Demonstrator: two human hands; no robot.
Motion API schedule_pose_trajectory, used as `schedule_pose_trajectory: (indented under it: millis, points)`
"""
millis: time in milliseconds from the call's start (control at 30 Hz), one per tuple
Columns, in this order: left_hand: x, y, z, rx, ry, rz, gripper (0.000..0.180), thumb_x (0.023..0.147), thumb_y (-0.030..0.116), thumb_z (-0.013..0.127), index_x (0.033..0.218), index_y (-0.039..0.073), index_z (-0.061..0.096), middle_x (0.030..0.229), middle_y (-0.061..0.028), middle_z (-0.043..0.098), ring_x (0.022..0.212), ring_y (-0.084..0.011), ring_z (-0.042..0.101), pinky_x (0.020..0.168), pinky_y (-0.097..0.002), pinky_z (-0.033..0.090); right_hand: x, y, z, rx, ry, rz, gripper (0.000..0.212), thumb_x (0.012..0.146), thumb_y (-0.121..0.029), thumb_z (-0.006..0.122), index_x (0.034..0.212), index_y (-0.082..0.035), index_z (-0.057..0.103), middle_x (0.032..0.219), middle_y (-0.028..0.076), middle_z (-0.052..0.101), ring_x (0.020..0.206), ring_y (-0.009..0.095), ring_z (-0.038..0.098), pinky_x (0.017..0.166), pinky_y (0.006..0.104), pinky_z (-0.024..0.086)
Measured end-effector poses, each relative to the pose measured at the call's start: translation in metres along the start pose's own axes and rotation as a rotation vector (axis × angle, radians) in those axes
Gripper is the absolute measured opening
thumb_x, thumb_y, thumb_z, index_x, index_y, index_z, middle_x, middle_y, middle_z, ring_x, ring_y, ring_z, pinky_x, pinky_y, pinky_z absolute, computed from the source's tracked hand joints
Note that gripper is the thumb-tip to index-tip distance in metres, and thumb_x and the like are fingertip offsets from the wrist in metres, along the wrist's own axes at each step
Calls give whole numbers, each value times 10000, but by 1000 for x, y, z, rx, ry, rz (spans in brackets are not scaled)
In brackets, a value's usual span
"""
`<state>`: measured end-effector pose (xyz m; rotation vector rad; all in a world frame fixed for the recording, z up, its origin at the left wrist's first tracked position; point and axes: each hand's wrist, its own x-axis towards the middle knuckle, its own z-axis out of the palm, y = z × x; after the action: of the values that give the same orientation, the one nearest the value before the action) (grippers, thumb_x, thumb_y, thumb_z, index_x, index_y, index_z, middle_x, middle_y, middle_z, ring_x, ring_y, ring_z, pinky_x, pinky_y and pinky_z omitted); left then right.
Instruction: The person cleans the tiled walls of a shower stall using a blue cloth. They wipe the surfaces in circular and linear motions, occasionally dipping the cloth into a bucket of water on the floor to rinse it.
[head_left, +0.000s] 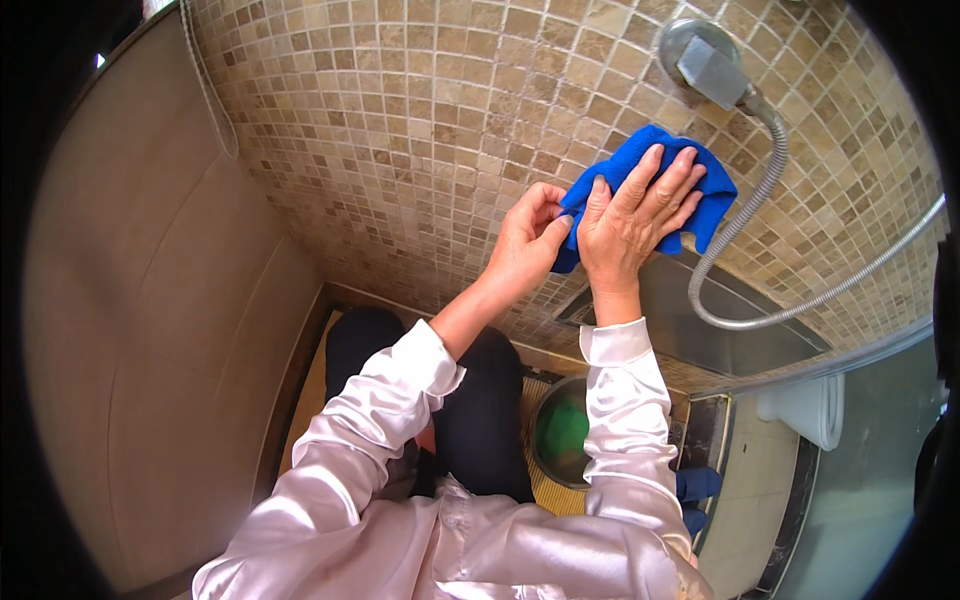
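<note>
A bright blue cloth [714, 187] lies bunched against the mosaic tile wall [430, 120], below a metal wall fitting. My right hand [632, 222] is laid over it with fingers stretched out and slightly spread, pressing the cloth to the tiles. Close beside it, my left hand [527, 232] pinches the cloth's left edge between thumb and fingers. The part of the cloth beneath my right palm is hidden.
From the chrome shower fitting [712, 68] a metal hose [768, 190] loops down to the right of the cloth. A dark bucket [541, 455] with something green inside stands by my legs. Farther right are a white toilet [812, 410], blue slippers [698, 484] and a glass panel [860, 480].
</note>
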<state>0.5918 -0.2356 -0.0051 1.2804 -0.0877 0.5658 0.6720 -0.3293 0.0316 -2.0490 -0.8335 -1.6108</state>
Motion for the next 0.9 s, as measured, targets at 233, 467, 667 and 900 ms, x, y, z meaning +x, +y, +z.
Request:
schedule_pose_trajectory:
  millis: [233, 467, 667, 900]
  points:
    - [-15, -29, -21, 246, 0, -80, 208, 934, -48, 554, 1128, 23, 527, 1075, -62, 642, 1007, -125, 615, 875, -309, 507, -56, 1, 20, -40, -93, -128, 674, 959, -445, 557, 1516, -130, 347, 1585, 219, 284, 1455, 420, 281, 1156, 593, 193]
    - [-9, -3, -45, 562, -105, 1, 198, 885, 53, 632, 1073, -2, 601, 913, -155, 701, 837, -221, 682, 767, -362, 539, -61, 7, 33, -114, 19, -164, 572, 1030, -468, 375, 1498, -137, 376, 1558, 201, 339, 1405, 423, 369, 1124, 568, 268]
    - [-10, -3, -62, 572, -184, 35, 201, 892, 84, 605, 1076, 7, 631, 898, -154, 704, 827, -236, 682, 750, -360, 535, -60, 3, 37, -156, 58, -177, 571, 1034, -481, 349, 1421, -75, 459, 1524, 224, 371, 1408, 435, 347, 1109, 566, 278]
    - [-5, -9, -54, 644, -88, 75, 148, 851, 42, 628, 993, 1, 638, 796, -166, 704, 771, -310, 704, 712, -399, 543, -64, -4, 44, -115, 90, -120, 606, 1025, -498, 338, 1447, -72, 428, 1547, 223, 328, 1450, 428, 275, 1123, 560, 226]
